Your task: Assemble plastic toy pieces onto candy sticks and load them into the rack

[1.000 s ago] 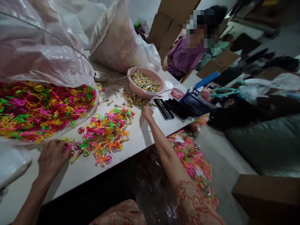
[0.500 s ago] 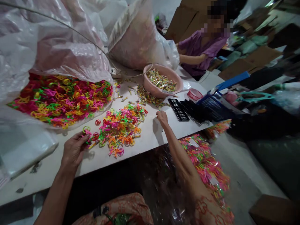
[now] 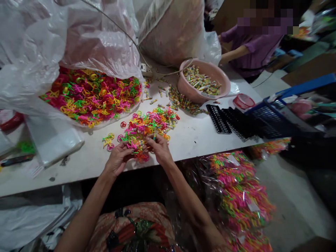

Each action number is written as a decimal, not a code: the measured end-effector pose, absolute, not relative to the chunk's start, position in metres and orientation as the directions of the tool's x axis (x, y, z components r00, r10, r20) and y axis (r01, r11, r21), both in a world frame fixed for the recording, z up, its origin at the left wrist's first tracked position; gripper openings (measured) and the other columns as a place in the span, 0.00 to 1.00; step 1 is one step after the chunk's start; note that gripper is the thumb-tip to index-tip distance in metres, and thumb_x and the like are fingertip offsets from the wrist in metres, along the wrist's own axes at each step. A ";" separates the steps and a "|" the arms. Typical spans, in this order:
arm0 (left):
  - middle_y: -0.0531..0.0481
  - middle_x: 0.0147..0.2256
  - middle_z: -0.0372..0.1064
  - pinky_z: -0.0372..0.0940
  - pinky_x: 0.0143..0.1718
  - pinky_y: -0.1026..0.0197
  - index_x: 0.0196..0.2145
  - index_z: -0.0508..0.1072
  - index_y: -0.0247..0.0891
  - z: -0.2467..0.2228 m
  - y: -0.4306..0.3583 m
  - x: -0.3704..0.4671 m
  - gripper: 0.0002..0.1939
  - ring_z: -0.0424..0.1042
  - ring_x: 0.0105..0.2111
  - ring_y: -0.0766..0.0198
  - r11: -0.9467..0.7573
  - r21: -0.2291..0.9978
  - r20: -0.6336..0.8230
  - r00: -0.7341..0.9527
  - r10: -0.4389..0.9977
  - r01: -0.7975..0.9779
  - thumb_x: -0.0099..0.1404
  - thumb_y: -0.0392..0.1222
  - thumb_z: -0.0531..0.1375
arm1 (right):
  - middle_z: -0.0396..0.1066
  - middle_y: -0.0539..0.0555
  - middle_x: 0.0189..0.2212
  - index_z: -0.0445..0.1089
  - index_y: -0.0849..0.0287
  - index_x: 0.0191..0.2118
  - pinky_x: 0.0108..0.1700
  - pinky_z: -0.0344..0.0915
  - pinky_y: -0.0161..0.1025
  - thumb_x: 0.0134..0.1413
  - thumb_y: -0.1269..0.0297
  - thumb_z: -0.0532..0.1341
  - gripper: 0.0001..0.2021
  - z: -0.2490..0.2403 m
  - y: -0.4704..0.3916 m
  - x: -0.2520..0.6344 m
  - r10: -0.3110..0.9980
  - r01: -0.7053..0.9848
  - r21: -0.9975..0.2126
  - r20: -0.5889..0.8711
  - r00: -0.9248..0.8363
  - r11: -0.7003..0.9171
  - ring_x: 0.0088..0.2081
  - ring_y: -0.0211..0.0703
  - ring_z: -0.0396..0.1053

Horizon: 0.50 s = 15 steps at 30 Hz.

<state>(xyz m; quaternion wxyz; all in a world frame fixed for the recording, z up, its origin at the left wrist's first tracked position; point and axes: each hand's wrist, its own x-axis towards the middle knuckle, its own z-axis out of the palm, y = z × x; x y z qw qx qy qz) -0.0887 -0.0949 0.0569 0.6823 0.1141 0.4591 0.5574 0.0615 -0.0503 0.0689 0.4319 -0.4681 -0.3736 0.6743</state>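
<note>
Both my hands have come together over the near edge of a pile of small bright plastic toy pieces (image 3: 147, 122) with rings. My left hand (image 3: 118, 159) is closed, its thumb and fingers pinching a pink plastic toy piece (image 3: 132, 145). Close beside it, my right hand (image 3: 160, 150) pinches a small banded tube (image 3: 154, 137) between thumb and forefinger. Fingers partly hide both held things. A few yellow, green and pink pieces (image 3: 108, 141) lie apart, left of my left hand.
Behind the pile, a large plastic bag (image 3: 102, 57) spills more toy pieces. Small tubes fill a pink basin (image 3: 203, 96) and lie around it. Black plastic racks (image 3: 219, 119) and a blue basket (image 3: 273, 117) stand right. Across the table is a person in purple (image 3: 252, 52).
My right hand has moved left from the table near the tubes to the pile. My left hand has moved right, leaving a few pieces on the table. The view has shifted.
</note>
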 end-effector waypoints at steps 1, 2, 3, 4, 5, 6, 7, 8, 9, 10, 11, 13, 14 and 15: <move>0.51 0.29 0.77 0.72 0.31 0.63 0.35 0.72 0.34 0.056 -0.096 -0.090 0.22 0.76 0.29 0.64 0.356 0.673 -0.493 -0.033 0.870 -0.649 0.41 0.32 0.72 | 0.68 0.43 0.18 0.66 0.57 0.28 0.20 0.64 0.30 0.34 0.52 0.73 0.20 0.068 -0.051 0.060 0.918 -0.256 -0.890 -0.325 -0.228 -0.379 0.19 0.34 0.68; 0.50 0.29 0.77 0.72 0.32 0.63 0.36 0.72 0.34 0.055 -0.096 -0.091 0.22 0.76 0.29 0.64 0.360 0.678 -0.486 -0.024 0.874 -0.641 0.41 0.32 0.72 | 0.70 0.44 0.19 0.65 0.57 0.27 0.22 0.66 0.30 0.32 0.54 0.73 0.20 0.066 -0.052 0.060 0.906 -0.271 -0.875 -0.335 -0.258 -0.401 0.20 0.34 0.69; 0.50 0.30 0.77 0.72 0.32 0.62 0.36 0.72 0.34 0.055 -0.097 -0.092 0.23 0.76 0.29 0.64 0.362 0.682 -0.480 -0.015 0.877 -0.636 0.41 0.33 0.72 | 0.71 0.44 0.19 0.66 0.57 0.27 0.23 0.67 0.30 0.32 0.55 0.74 0.19 0.065 -0.053 0.061 0.897 -0.279 -0.865 -0.343 -0.278 -0.417 0.20 0.34 0.70; 0.50 0.29 0.76 0.72 0.32 0.62 0.36 0.72 0.34 0.054 -0.097 -0.092 0.23 0.76 0.28 0.64 0.363 0.684 -0.477 -0.011 0.879 -0.632 0.41 0.34 0.73 | 0.71 0.44 0.19 0.66 0.58 0.27 0.23 0.67 0.30 0.32 0.56 0.74 0.19 0.064 -0.053 0.062 0.889 -0.280 -0.857 -0.353 -0.291 -0.432 0.20 0.34 0.70; 0.51 0.29 0.76 0.72 0.32 0.62 0.36 0.72 0.34 0.054 -0.097 -0.092 0.23 0.75 0.27 0.64 0.360 0.687 -0.476 -0.016 0.879 -0.631 0.41 0.34 0.73 | 0.71 0.45 0.18 0.67 0.58 0.27 0.23 0.67 0.29 0.33 0.56 0.74 0.18 0.063 -0.053 0.063 0.883 -0.279 -0.851 -0.364 -0.296 -0.445 0.19 0.33 0.70; 0.51 0.28 0.76 0.72 0.31 0.62 0.35 0.72 0.34 0.054 -0.097 -0.092 0.23 0.75 0.26 0.65 0.353 0.690 -0.475 -0.028 0.879 -0.632 0.40 0.35 0.73 | 0.72 0.46 0.18 0.68 0.58 0.28 0.22 0.67 0.29 0.33 0.56 0.73 0.18 0.062 -0.052 0.065 0.879 -0.277 -0.847 -0.373 -0.296 -0.453 0.18 0.33 0.69; 0.52 0.27 0.75 0.72 0.30 0.63 0.35 0.72 0.34 0.054 -0.097 -0.091 0.23 0.74 0.26 0.66 0.344 0.693 -0.476 -0.045 0.878 -0.633 0.40 0.35 0.73 | 0.72 0.46 0.17 0.68 0.59 0.28 0.22 0.67 0.29 0.34 0.56 0.73 0.18 0.062 -0.051 0.066 0.877 -0.274 -0.846 -0.380 -0.293 -0.458 0.18 0.33 0.69; 0.53 0.26 0.75 0.71 0.29 0.64 0.34 0.72 0.34 0.054 -0.097 -0.091 0.22 0.74 0.25 0.67 0.335 0.696 -0.479 -0.064 0.875 -0.636 0.40 0.36 0.74 | 0.72 0.47 0.17 0.68 0.59 0.28 0.22 0.67 0.29 0.33 0.56 0.73 0.18 0.061 -0.050 0.067 0.876 -0.271 -0.845 -0.384 -0.292 -0.461 0.18 0.33 0.69; 0.54 0.26 0.74 0.71 0.29 0.64 0.33 0.72 0.34 0.054 -0.098 -0.090 0.22 0.73 0.25 0.67 0.327 0.696 -0.483 -0.079 0.872 -0.639 0.39 0.36 0.74 | 0.72 0.47 0.16 0.68 0.59 0.27 0.22 0.67 0.29 0.33 0.56 0.74 0.18 0.060 -0.049 0.068 0.873 -0.267 -0.844 -0.387 -0.296 -0.465 0.18 0.33 0.69; 0.54 0.26 0.74 0.71 0.28 0.65 0.33 0.72 0.35 0.054 -0.098 -0.090 0.22 0.73 0.25 0.67 0.327 0.694 -0.488 -0.085 0.869 -0.641 0.39 0.36 0.74 | 0.72 0.47 0.16 0.68 0.60 0.27 0.21 0.67 0.28 0.32 0.56 0.74 0.18 0.059 -0.048 0.069 0.869 -0.265 -0.842 -0.390 -0.303 -0.470 0.18 0.34 0.69; 0.54 0.26 0.74 0.71 0.29 0.65 0.33 0.72 0.34 0.054 -0.098 -0.090 0.22 0.73 0.25 0.67 0.333 0.690 -0.493 -0.080 0.866 -0.643 0.39 0.36 0.74 | 0.72 0.47 0.16 0.68 0.60 0.27 0.21 0.67 0.28 0.31 0.56 0.74 0.19 0.058 -0.047 0.069 0.864 -0.264 -0.837 -0.395 -0.313 -0.479 0.18 0.34 0.70; 0.53 0.27 0.75 0.71 0.30 0.64 0.33 0.72 0.34 0.054 -0.098 -0.091 0.23 0.74 0.26 0.67 0.353 0.678 -0.503 -0.057 0.862 -0.645 0.38 0.35 0.74 | 0.72 0.47 0.16 0.68 0.60 0.27 0.22 0.67 0.28 0.30 0.56 0.75 0.19 0.056 -0.047 0.069 0.851 -0.270 -0.824 -0.407 -0.331 -0.499 0.19 0.35 0.70; 0.53 0.27 0.75 0.71 0.30 0.64 0.33 0.73 0.34 0.054 -0.099 -0.091 0.23 0.74 0.27 0.66 0.361 0.673 -0.506 -0.046 0.861 -0.645 0.38 0.35 0.74 | 0.72 0.48 0.16 0.68 0.60 0.27 0.22 0.68 0.28 0.30 0.56 0.75 0.20 0.055 -0.048 0.069 0.847 -0.277 -0.817 -0.412 -0.335 -0.506 0.19 0.35 0.71; 0.52 0.28 0.76 0.71 0.30 0.64 0.34 0.73 0.34 0.054 -0.099 -0.092 0.23 0.74 0.27 0.66 0.372 0.669 -0.510 -0.033 0.860 -0.644 0.38 0.35 0.74 | 0.73 0.48 0.16 0.68 0.60 0.27 0.22 0.68 0.29 0.30 0.56 0.75 0.20 0.055 -0.049 0.069 0.844 -0.283 -0.810 -0.416 -0.340 -0.513 0.19 0.35 0.71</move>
